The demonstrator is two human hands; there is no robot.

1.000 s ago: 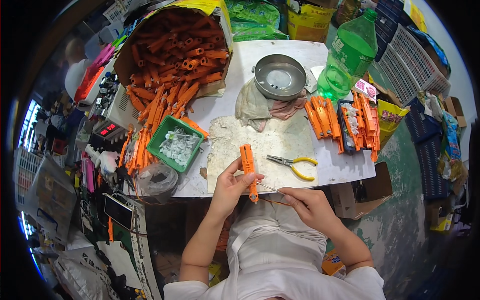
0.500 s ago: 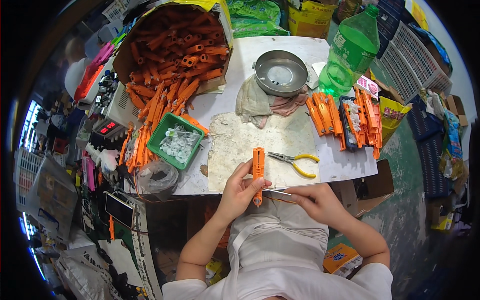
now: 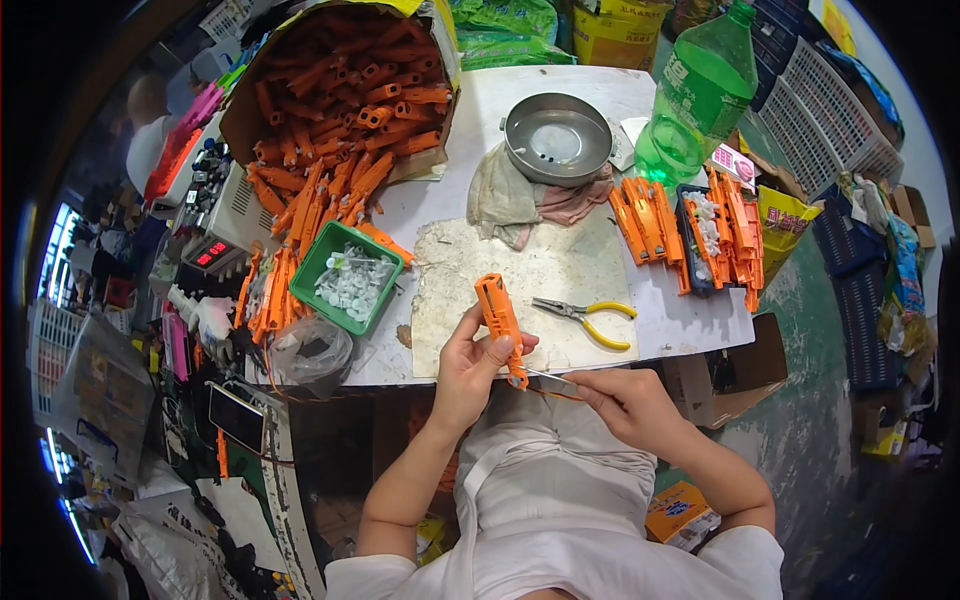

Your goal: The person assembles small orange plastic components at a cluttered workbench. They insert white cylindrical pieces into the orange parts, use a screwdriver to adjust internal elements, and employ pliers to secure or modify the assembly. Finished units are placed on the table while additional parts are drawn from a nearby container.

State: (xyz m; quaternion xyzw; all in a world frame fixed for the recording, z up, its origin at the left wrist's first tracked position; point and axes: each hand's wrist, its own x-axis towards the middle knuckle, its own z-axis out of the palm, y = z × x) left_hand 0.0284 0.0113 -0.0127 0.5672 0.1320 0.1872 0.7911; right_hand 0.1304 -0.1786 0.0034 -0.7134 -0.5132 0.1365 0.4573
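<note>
My left hand is closed round a long orange plastic part, which stands tilted over the near table edge, its top leaning left. In the fingers of my right hand is a slim, flat silvery metal tool; its tip meets the lower end of the orange part. The tool's kind does not show clearly, as my fingers cover its back end. On the worn board just beyond my hands lie pliers with yellow handles, their jaws pointing left.
A big sack spills orange parts at the far left. Nearer stand a green tray of small clear pieces and a plastic bag. A metal bowl rests on a rag; a green bottle and orange parts occupy the right.
The orange part has gone from upright to tilted, its top swinging left and its lower end rising slightly. The metal tool in my right hand now shows a broader flat face.
</note>
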